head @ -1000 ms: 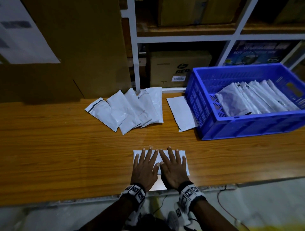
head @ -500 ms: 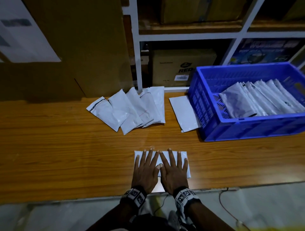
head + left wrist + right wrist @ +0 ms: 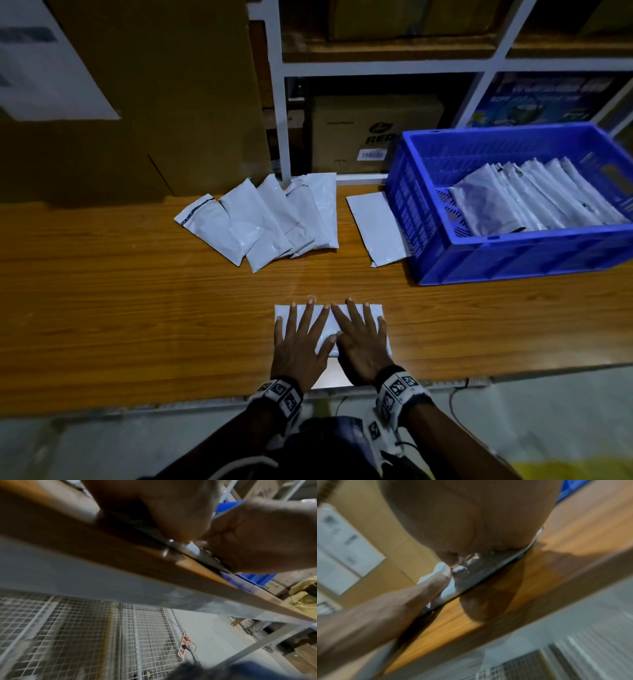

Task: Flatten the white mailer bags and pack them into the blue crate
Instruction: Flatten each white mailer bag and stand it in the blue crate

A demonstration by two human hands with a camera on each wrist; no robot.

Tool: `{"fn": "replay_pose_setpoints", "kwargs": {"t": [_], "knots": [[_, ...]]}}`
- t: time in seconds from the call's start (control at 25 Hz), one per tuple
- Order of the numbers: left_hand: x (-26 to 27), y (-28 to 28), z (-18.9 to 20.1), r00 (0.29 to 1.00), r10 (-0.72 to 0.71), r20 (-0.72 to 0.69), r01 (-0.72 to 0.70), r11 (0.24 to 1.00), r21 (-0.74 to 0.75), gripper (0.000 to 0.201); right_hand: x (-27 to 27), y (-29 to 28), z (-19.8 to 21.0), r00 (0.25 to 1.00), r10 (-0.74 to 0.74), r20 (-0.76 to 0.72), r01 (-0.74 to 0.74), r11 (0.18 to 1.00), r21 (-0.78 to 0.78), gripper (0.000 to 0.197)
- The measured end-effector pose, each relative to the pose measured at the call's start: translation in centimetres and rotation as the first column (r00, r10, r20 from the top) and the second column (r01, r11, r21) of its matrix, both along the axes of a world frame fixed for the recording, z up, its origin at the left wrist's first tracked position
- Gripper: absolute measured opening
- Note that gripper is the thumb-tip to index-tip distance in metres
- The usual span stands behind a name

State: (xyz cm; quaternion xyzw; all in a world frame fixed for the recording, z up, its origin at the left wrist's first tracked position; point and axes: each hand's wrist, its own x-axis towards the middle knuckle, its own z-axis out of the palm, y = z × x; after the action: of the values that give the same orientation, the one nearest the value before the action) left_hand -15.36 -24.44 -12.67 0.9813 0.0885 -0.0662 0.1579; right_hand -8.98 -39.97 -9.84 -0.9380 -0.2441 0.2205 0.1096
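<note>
One white mailer bag (image 3: pixel 329 320) is pressed flat near the front edge of the wooden tabletop (image 3: pixel 102 308) by two hands laid side by side: the left hand (image 3: pixel 297 346) and the right hand (image 3: pixel 363 344) are both spread wide, fingers straight, palms down on the bag. Five puffy mailers (image 3: pixel 263 219) are fanned in an overlapping pile further back, and one single flat mailer (image 3: pixel 375 226) is seen just beside the blue crate (image 3: pixel 513 253), its edge touching the crate wall. Inside the crate, a leaning row of packed mailers (image 3: pixel 534 202) is held (roughly seven, though the overlaps make the count uncertain). Behind the table, a white metal shelf frame (image 3: pixel 284 102) with cardboard boxes (image 3: pixel 370 133) is visible, and a large brown carton (image 3: pixel 154 96) stands at the left. The room is dimly lit.
</note>
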Motion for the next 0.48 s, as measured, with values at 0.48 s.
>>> {"fn": "replay_pose_setpoints", "kwargs": {"t": [0.48], "knots": [[-0.2, 0.0, 0.2, 0.999, 0.013, 0.041, -0.014, 1.000, 0.026, 0.058, -1.2, 0.1, -0.9, 0.984, -0.117, 0.134, 0.115, 0.993, 0.023, 0.054]]}}
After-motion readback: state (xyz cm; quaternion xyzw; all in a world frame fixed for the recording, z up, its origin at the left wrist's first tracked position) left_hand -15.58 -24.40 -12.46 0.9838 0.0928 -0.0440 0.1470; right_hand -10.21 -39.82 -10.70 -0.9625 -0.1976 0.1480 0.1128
